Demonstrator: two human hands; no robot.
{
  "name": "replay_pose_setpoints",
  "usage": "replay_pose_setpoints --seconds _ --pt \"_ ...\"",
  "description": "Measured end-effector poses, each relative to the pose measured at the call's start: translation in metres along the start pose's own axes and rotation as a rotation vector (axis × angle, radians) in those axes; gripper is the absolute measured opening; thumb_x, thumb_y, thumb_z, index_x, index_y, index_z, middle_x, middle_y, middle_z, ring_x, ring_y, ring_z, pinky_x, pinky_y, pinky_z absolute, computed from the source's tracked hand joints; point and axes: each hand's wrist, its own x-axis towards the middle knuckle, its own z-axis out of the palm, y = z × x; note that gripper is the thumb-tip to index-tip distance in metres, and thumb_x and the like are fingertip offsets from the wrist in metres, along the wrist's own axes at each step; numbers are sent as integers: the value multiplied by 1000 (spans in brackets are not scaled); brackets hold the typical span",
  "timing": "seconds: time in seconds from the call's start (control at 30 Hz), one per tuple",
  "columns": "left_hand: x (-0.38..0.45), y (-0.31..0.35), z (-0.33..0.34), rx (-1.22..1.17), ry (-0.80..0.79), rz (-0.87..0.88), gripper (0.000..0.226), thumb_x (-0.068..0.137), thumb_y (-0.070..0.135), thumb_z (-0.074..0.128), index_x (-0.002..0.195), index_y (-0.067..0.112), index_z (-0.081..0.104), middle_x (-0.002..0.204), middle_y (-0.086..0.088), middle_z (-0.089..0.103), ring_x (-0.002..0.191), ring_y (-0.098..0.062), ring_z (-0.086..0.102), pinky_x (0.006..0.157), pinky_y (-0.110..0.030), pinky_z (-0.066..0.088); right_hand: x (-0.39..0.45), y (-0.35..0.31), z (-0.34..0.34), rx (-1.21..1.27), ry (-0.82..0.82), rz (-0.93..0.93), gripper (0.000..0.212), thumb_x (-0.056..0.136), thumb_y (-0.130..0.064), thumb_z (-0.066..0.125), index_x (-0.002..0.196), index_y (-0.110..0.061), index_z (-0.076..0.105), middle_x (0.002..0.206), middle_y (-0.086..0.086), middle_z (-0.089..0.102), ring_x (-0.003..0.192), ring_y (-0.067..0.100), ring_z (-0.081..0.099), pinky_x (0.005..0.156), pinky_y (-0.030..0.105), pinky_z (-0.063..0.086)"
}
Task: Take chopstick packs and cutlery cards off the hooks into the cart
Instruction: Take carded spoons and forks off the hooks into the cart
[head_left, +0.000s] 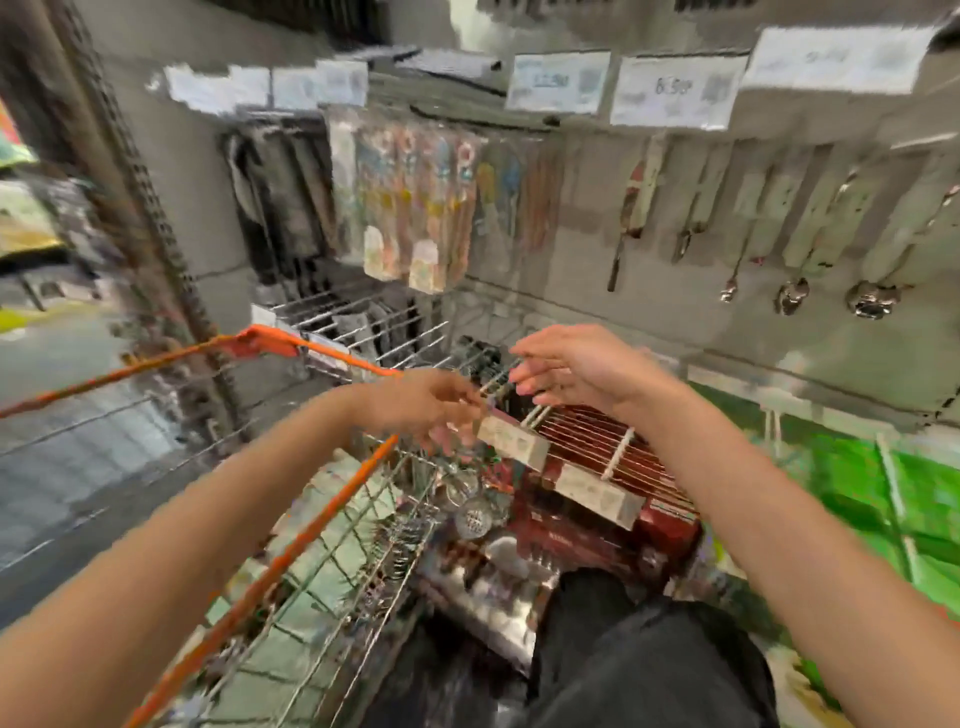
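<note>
The picture is motion-blurred. Over the wire cart (332, 540) with the orange rim, my left hand (428, 410) pinches the near end of a chopstick pack (592, 441), dark red sticks with a pale label. My right hand (576, 364) hovers just above the pack's far end with its fingers spread and nothing in it. A second labelled pack (597, 496) lies right below it on the goods in the cart. Colourful chopstick packs (415, 208) hang on hooks ahead. Cutlery cards (831, 223) with spoons hang to the right.
White price tags (675, 91) line the rail above the hooks. Dark packs (280, 208) hang left of the colourful ones. The cart holds metal strainers (472, 514) and other goods. A green surface (862, 483) lies at the right, grey floor at the left.
</note>
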Motion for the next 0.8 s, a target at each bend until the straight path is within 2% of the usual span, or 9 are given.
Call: replay_pose_setpoints --seconds 0.07,0.17,0.27,0.37,0.47,0.57,0.67,0.8 --pt "-29 -23 -25 -44 108 -44 18 99 17 53 114 8 60 83 3 69 67 -14 66 62 -27 50 14 -8 34 -10 -109 -49 11 95 -15 56 85 -12 59 72 8 66 61 14 64 59 23 50" --pt "-78 -52 -55 -55 220 -124 11 100 15 51 107 13 59 90 -3 68 68 -14 66 63 -26 53 30 -19 89 -62 -249 -94 9 95 -15 55 92 -9 61 76 10 67 65 17 65 60 24 51" --pt "-124 -86 -73 -38 291 -224 17 100 15 50 114 11 59 94 -5 69 69 -11 67 64 -23 54 43 -24 145 -116 -407 -95 9 95 -16 56 97 -8 59 77 9 66 66 16 64 58 21 51" --pt "-162 -126 -79 -27 296 -359 20 101 18 49 117 11 58 99 -9 71 77 -16 67 70 -29 55 52 -24 201 -137 -554 -81 14 96 -15 54 105 -5 57 76 10 65 63 15 63 57 21 50" --pt "-193 -168 -76 -43 274 -502 22 101 19 48 118 8 58 94 -4 69 75 -14 66 66 -24 54 59 -22 252 -216 -679 -68 17 97 -14 53 110 -3 56 78 11 64 67 19 61 59 23 50" --pt "-220 -213 -64 -94 215 -648 24 102 22 47 121 9 54 96 -2 67 73 -11 66 69 -26 54 67 -12 300 -366 -804 -67 19 97 -18 53 110 -5 56 80 9 67 67 17 64 60 23 52" --pt "-242 -260 -45 -165 173 -793 26 102 24 46 122 9 53 89 2 63 69 -9 63 62 -21 52 70 3 344 -518 -886 -57 21 99 -20 51 113 -6 54 83 10 67 66 15 64 57 22 52" --pt "-268 -317 -11 -192 204 -978 26 101 18 47 121 4 54 83 -1 59 62 -9 57 54 -20 49 71 22 397 -775 -967 -46 28 101 -15 43 123 1 48 85 12 63 66 18 61 58 26 48"
